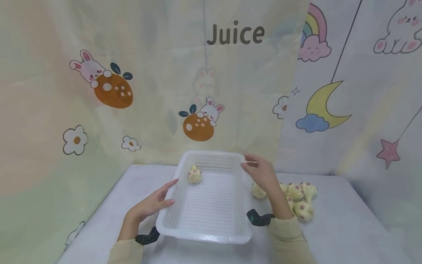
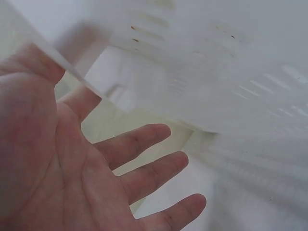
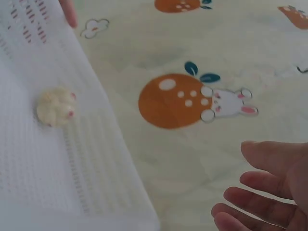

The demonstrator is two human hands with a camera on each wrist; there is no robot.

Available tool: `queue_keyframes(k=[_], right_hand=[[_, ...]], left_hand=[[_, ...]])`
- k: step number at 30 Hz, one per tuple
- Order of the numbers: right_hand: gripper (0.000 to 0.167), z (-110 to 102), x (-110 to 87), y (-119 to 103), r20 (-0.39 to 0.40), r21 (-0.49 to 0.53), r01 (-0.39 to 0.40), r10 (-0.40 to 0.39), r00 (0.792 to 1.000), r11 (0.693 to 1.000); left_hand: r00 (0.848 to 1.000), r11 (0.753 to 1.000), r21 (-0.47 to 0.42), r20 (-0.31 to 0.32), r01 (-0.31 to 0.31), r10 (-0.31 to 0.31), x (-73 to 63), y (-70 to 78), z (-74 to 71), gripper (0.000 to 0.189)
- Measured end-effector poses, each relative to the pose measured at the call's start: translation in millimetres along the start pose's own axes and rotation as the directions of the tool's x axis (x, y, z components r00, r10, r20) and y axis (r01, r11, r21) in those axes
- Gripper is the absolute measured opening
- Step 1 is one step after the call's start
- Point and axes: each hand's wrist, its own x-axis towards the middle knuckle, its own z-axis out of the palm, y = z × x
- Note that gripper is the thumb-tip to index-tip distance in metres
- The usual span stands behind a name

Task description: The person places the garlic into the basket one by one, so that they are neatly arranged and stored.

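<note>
A white plastic basket (image 1: 214, 234) with slotted walls tilts up above the table. At its left rim, my left hand (image 1: 153, 201) holds it, the thumb over the rim and the other fingers spread along the outside, as the left wrist view of the hand (image 2: 96, 159) shows. Inside, near the far left corner, sits one pale yellow, garlic-like bulb (image 1: 195, 175) with reddish marks. My right hand (image 1: 260, 170) is beside the far right corner. In the right wrist view, a gap separates its loosely bent fingers (image 3: 260, 204) from the basket, and they hold nothing.
Several more pale bulbs (image 1: 302, 211) lie in a group on the white table (image 1: 343, 227) to the right, partly behind my right forearm. A printed curtain (image 1: 158, 91) hangs along the back edge of the table. Dark wrist devices (image 1: 259, 217) are on both wrists.
</note>
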Motion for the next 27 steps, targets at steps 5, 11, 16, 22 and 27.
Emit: queue_keyframes(k=[5,11,16,22,27], right_hand=[[0.054,-9.7,-12.0,39.5,-0.022,-0.01,-0.117,0.117,0.993,0.993],[0.056,-13.0,-17.7,66.1,-0.019,-0.156,-0.116,0.114,0.993,0.981],[0.054,-19.1,-17.1,81.3,-0.026,-0.205,-0.095,0.092,0.995,0.974],[0.055,-12.5,-15.8,89.1,0.029,-0.216,-0.092,0.1,0.995,0.972],[0.054,-4.8,-14.3,96.6,0.028,-0.268,-0.088,0.098,0.995,0.959]], left_hand=[[1.0,1.0,0.012,0.001,0.021,-0.021,-4.4,-1.9,-4.7,0.072],[1.0,0.999,-0.044,0.026,-0.011,0.012,-2.1,-0.2,0.0,0.074],[1.0,0.999,-0.043,0.001,0.016,-0.015,1.4,-0.4,2.1,0.072],[1.0,1.0,-0.02,-0.012,0.023,-0.024,1.2,-3.0,2.9,0.072],[1.0,0.999,-0.035,0.008,0.011,-0.011,2.1,-2.2,2.3,0.073]])
